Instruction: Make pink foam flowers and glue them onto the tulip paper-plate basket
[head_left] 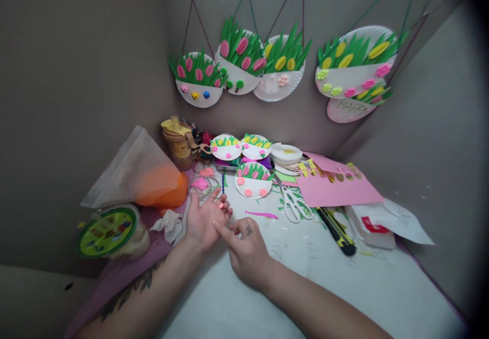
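My left hand (pixel 206 222) is turned palm up over the white table, its fingers loosely curled around a small piece of pink clay (pixel 221 206). My right hand (pixel 248 247) reaches in from the right. Its index finger is stretched out and its tip touches the left palm; the other fingers are bent. Whether something tiny lies under that fingertip I cannot make out. Beyond the hands stands a paper-plate basket (pixel 252 188) with green grass, pink tulips and pink clay flowers. A pink modelling tool (pixel 262 215) lies to the right of the left fingers.
White scissors (pixel 293 204), a black-and-yellow cutter (pixel 338 234) and pink paper (pixel 340 191) lie to the right. On the left are a plastic bag with orange contents (pixel 162 183), a round tub (pixel 110 232) and crumpled tissue (pixel 170 225). Several plate baskets (pixel 280 81) hang on the wall.
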### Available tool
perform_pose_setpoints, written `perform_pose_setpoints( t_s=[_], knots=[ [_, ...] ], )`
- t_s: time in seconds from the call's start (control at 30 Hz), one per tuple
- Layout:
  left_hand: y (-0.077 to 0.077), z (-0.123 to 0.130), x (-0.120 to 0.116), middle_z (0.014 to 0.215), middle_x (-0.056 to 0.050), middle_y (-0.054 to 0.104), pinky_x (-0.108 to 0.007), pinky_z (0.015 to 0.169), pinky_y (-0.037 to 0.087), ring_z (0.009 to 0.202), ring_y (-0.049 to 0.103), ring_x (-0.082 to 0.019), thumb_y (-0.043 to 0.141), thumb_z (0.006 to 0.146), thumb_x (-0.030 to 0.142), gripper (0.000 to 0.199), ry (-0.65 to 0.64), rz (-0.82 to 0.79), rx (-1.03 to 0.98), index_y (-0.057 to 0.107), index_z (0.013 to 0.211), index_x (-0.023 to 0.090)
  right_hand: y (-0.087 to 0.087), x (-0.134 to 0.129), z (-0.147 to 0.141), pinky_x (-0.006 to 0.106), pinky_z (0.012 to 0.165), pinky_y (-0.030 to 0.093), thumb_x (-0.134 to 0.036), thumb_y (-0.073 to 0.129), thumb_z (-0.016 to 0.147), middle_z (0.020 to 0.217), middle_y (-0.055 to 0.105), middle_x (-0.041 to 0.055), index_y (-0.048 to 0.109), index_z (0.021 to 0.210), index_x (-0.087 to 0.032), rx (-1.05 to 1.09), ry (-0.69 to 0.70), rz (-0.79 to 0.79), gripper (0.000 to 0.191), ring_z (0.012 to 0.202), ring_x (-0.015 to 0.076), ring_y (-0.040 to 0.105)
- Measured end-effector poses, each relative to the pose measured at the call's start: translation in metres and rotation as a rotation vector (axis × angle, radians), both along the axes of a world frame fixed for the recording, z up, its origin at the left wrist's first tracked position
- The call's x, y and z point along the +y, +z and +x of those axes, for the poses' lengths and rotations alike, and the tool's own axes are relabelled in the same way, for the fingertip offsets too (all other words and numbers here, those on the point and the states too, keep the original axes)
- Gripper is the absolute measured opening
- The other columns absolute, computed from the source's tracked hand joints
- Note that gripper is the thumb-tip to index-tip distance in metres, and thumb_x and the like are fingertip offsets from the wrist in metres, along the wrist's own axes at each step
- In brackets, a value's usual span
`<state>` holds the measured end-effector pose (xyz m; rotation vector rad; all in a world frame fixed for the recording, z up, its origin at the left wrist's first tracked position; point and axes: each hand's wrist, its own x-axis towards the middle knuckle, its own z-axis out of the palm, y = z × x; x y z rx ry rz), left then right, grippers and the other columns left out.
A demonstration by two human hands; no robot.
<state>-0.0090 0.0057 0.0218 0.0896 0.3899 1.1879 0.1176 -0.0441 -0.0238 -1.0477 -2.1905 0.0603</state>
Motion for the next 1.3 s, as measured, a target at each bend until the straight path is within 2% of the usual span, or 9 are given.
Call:
perform_pose_setpoints(
  t_s=[0.17,0.3,0.47,0.57,0.73,0.87,1.03,1.2,1.3],
  knots=[
    [-0.0004,0.0008,-0.0012,0.084,-0.008,0.052,-0.033,0.062,0.048,0.066,0.050,-0.017,0.028,0.086,0.062,0.057,-0.064,-0.027,-0.002,0.056,0.099,0.014,0.0017,0.0019,-0.0004,0.038,0.075,0.038,-0.006,0.045,0.075,0.089,0.044,0.0069,0.033,0.143,-0.026,-0.011,-0.041,-0.039,0.072,0.083,0.0222,0.039],
    [-0.0004,0.0003,-0.0006,0.083,-0.008,0.053,-0.035,0.065,0.049,0.065,0.049,-0.016,0.028,0.085,0.064,0.059,-0.002,0.009,0.003,0.056,0.098,0.014,0.0021,0.0007,-0.0001,0.039,0.075,0.037,-0.007,0.048,0.074,0.088,0.044,0.0060,0.034,0.142,-0.027,-0.042,-0.020,-0.035,0.073,0.082,0.0219,0.039],
    [0.0004,0.0009,-0.0001,0.085,-0.008,0.053,-0.034,0.062,0.048,0.066,0.050,-0.017,0.028,0.086,0.063,0.057,-0.043,-0.009,0.021,0.055,0.100,0.015,0.0025,-0.0006,-0.0015,0.039,0.076,0.037,-0.007,0.047,0.075,0.089,0.044,0.0068,0.037,0.141,-0.027,-0.041,-0.069,-0.045,0.070,0.083,0.0224,0.040],
    [0.0005,0.0008,0.0004,0.084,-0.008,0.052,-0.034,0.064,0.048,0.065,0.049,-0.016,0.027,0.086,0.063,0.057,0.020,-0.002,0.035,0.055,0.098,0.014,0.0027,-0.0018,-0.0020,0.038,0.074,0.036,-0.005,0.046,0.074,0.086,0.044,0.0055,0.038,0.140,-0.028,-0.032,-0.049,-0.007,0.070,0.080,0.0214,0.040],
    [0.0000,0.0008,-0.0005,0.082,-0.007,0.052,-0.033,0.060,0.047,0.065,0.050,-0.017,0.027,0.086,0.063,0.056,-0.053,-0.023,0.037,0.054,0.098,0.015,0.0011,-0.0007,-0.0027,0.039,0.076,0.037,-0.007,0.047,0.075,0.089,0.044,0.0063,0.036,0.141,-0.028,-0.024,-0.058,-0.023,0.070,0.084,0.0224,0.040],
    [0.0017,0.0009,-0.0006,0.082,-0.007,0.052,-0.034,0.063,0.048,0.064,0.049,-0.016,0.026,0.086,0.062,0.056,0.016,-0.012,0.041,0.054,0.096,0.014,-0.0015,0.0004,-0.0004,0.038,0.076,0.037,-0.004,0.046,0.074,0.088,0.044,0.0057,0.034,0.142,-0.028,-0.009,-0.037,-0.043,0.073,0.083,0.0215,0.040],
    [0.0006,0.0028,-0.0018,0.082,-0.007,0.052,-0.032,0.059,0.048,0.064,0.049,-0.016,0.026,0.087,0.062,0.056,-0.041,-0.050,0.050,0.054,0.097,0.015,-0.0015,0.0001,-0.0020,0.039,0.077,0.037,-0.006,0.047,0.075,0.092,0.045,0.0070,0.035,0.142,-0.029,-0.024,-0.045,-0.016,0.072,0.085,0.0226,0.040],
    [-0.0013,0.0021,-0.0003,0.080,-0.007,0.052,-0.034,0.061,0.049,0.062,0.049,-0.016,0.024,0.087,0.062,0.057,0.021,-0.030,0.052,0.054,0.095,0.014,-0.0011,-0.0018,-0.0020,0.037,0.075,0.036,-0.005,0.049,0.072,0.089,0.046,0.0063,0.036,0.141,-0.029,-0.090,-0.053,-0.006,0.074,0.082,0.0217,0.040],
    [-0.0002,0.0021,-0.0007,0.080,-0.006,0.052,-0.033,0.058,0.048,0.063,0.049,-0.016,0.026,0.087,0.062,0.055,-0.023,-0.044,0.058,0.054,0.094,0.015,-0.0001,-0.0022,-0.0020,0.038,0.076,0.036,-0.007,0.049,0.075,0.093,0.047,0.0082,0.037,0.140,-0.028,-0.101,-0.086,-0.003,0.070,0.084,0.0226,0.041]
  ],
)
